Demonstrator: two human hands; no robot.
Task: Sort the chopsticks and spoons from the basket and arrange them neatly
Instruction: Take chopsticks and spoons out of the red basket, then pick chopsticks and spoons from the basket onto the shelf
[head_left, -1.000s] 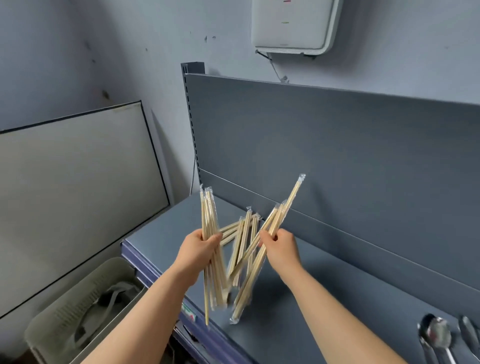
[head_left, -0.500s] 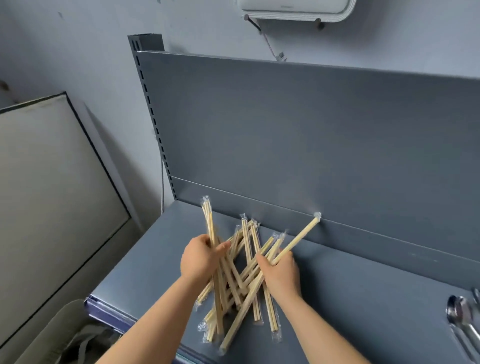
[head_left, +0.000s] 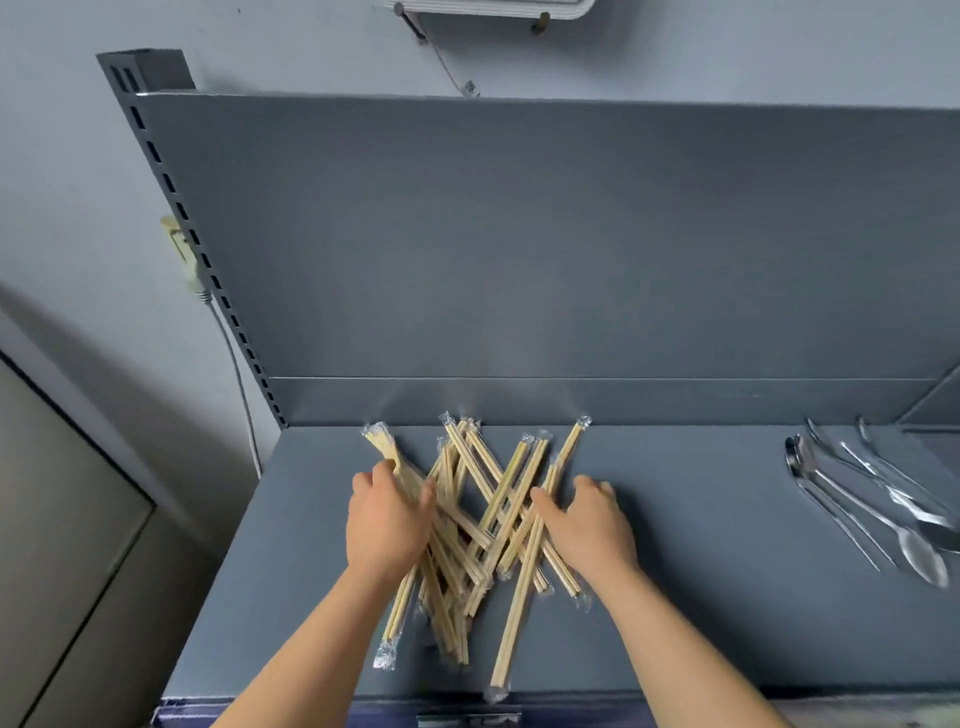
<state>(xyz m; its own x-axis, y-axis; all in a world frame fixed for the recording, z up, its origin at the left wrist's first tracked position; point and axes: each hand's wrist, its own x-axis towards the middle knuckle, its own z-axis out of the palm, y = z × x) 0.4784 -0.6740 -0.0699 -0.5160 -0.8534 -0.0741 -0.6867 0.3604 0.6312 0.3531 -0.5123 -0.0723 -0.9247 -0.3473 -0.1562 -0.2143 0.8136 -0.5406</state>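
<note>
Squaring up a crossed heap looks like the step in hand.

Shelf (head_left: 701, 597): grey, with a back panel along its far side.
Chopsticks (head_left: 483, 514): wrapped pairs, criss-crossed mid-shelf; one pair reaches the near edge.
Spoons (head_left: 872, 499): far right, well apart from the heap.
Left hand (head_left: 387, 525): on the heap's left side, fingers curled round a few pairs.
Right hand (head_left: 589, 525): on the heap's right side, fingers loose, holding nothing, thumb touching the sticks.

Suggested: sweep both hands inward and turn the pairs parallel. Then butt their ends against the back panel. Press lightly, since the wrappers probably slide.
</note>
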